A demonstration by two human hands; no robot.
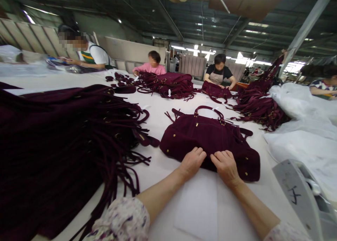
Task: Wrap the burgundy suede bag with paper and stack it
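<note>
Two hands flat on one bag, near table edge.
Left hand (191,162) and right hand (226,166) press the maroon handbag (207,137), fingers extended, gripping nothing. Risk: loose strap pile (79,135) alongside may snag. Bag contents cannot be seen. Co-workers (219,72) handle similar bags beyond.

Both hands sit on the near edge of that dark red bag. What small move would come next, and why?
Probably a smoothing push away: the left hand and right hand lie flat, side by side, on the bag, gripping nothing, and it lies rumpled on the table.
</note>
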